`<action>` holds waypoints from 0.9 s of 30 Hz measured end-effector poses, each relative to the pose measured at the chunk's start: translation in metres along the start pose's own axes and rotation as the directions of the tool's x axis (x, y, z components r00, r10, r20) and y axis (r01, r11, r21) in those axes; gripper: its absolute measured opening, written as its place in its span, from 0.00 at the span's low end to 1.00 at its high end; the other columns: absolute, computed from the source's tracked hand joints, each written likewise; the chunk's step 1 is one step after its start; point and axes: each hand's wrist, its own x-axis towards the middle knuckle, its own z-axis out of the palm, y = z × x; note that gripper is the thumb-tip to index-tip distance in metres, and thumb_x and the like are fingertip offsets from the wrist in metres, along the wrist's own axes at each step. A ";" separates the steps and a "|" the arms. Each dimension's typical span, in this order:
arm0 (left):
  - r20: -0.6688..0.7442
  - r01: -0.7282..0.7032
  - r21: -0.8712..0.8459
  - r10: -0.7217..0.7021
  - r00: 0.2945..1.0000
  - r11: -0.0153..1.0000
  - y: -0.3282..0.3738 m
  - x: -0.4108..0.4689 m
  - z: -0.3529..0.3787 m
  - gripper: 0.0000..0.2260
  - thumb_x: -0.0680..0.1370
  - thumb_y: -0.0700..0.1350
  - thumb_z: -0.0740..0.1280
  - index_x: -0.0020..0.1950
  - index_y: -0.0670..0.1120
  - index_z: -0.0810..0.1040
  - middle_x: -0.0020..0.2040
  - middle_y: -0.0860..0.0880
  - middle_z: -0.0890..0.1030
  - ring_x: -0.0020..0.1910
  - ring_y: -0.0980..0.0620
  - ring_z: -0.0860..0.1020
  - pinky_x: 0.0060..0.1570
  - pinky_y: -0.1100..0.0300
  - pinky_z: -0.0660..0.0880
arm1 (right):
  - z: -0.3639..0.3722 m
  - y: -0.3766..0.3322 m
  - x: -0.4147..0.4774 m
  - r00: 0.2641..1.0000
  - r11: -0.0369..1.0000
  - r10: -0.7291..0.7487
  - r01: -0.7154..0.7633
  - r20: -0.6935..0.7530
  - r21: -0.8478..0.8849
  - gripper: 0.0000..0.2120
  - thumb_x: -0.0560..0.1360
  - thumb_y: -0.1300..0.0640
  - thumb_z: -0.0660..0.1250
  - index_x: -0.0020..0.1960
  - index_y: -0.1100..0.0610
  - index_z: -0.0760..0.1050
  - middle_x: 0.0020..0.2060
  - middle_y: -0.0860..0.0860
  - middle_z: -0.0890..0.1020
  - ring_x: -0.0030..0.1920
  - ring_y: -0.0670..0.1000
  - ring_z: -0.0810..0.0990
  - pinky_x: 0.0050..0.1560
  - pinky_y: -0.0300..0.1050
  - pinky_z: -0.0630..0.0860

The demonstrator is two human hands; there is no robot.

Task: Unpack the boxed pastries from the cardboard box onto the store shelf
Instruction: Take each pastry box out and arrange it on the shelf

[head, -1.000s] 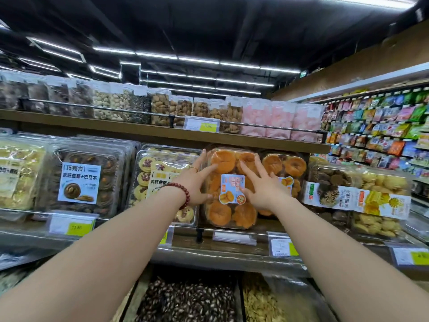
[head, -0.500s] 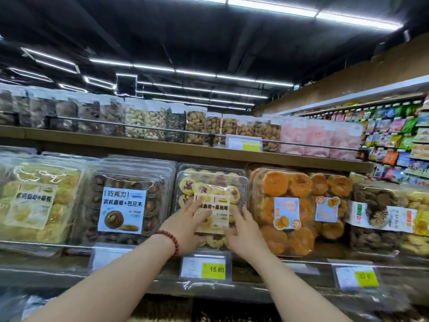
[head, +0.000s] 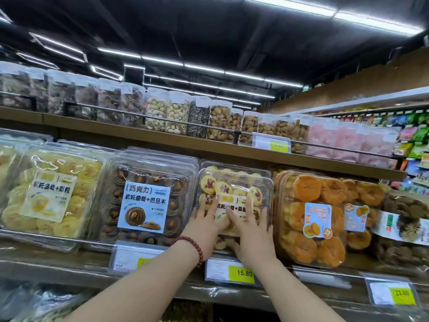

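On the left of the middle shelf (head: 58,259) a box of pale yellow cookies (head: 53,196) leans back, and just beside it stands a stack of chocolate cookie boxes (head: 144,201), labels out to the aisle. Next comes the clear box of jam-topped cookies (head: 234,182). It stands on its lower edge with the lid and label facing outward, tipped back a little. It is close to square, with the longer side seeming to run up and down.

The left hand (head: 206,219), a red bead bracelet (head: 192,247) on its wrist, lies flat on the front with fingers straight. The right hand (head: 250,233) presses beside it, fingers spread wide across the label.

The box sits tight between neighbours. The chocolate stack is at its left edge and the box of orange pastries (head: 311,214) just beside its right. The upper shelf board (head: 162,140) is close over the top. The yellow price tag (head: 232,273) hangs below, on the shelf's front lip.
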 end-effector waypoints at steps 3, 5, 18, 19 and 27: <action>0.064 0.025 0.065 -0.029 0.997 0.998 0.003 0.003 -0.003 0.40 0.75 0.33 0.61 0.76 0.58 0.43 0.75 0.43 0.31 0.73 0.36 0.34 0.74 0.43 0.44 | 0.007 -0.002 0.005 1.000 0.997 0.022 -0.023 0.019 0.069 0.39 0.76 0.50 0.66 0.73 0.31 0.42 0.75 0.47 0.30 0.75 0.65 0.33 0.71 0.71 0.48; 0.080 0.029 0.067 -0.035 0.996 0.997 0.005 0.005 -0.004 0.39 0.75 0.33 0.61 0.76 0.57 0.43 0.75 0.43 0.31 0.73 0.35 0.34 0.74 0.43 0.44 | 0.007 0.000 0.005 1.000 0.997 0.021 -0.023 0.017 0.075 0.37 0.76 0.48 0.66 0.74 0.32 0.45 0.76 0.46 0.32 0.75 0.64 0.34 0.71 0.71 0.47; -0.314 -0.225 -0.010 0.211 0.926 0.974 -0.036 -0.054 -0.031 0.24 0.78 0.45 0.59 0.74 0.51 0.60 0.77 0.48 0.56 0.75 0.50 0.57 0.71 0.56 0.62 | -0.020 -0.017 -0.002 0.999 0.930 -0.031 0.014 0.041 0.368 0.31 0.79 0.40 0.54 0.78 0.44 0.47 0.78 0.49 0.42 0.78 0.57 0.43 0.76 0.56 0.53; -0.389 -0.225 -0.031 0.196 0.900 0.974 -0.046 -0.061 -0.029 0.23 0.78 0.46 0.60 0.73 0.51 0.63 0.76 0.48 0.59 0.74 0.50 0.59 0.70 0.55 0.64 | -0.024 -0.025 -0.005 0.999 0.884 -0.042 0.025 0.027 0.466 0.32 0.79 0.40 0.56 0.78 0.46 0.47 0.78 0.48 0.45 0.78 0.53 0.45 0.76 0.52 0.52; -0.459 0.241 -0.394 -0.417 0.784 0.887 -0.159 -0.095 -0.030 0.49 0.61 0.65 0.74 0.75 0.58 0.50 0.77 0.49 0.42 0.77 0.47 0.42 0.75 0.50 0.52 | -0.025 -0.116 -0.004 0.979 0.316 0.010 -0.196 0.203 0.928 0.42 0.74 0.37 0.63 0.78 0.45 0.42 0.78 0.44 0.50 0.77 0.50 0.55 0.74 0.52 0.58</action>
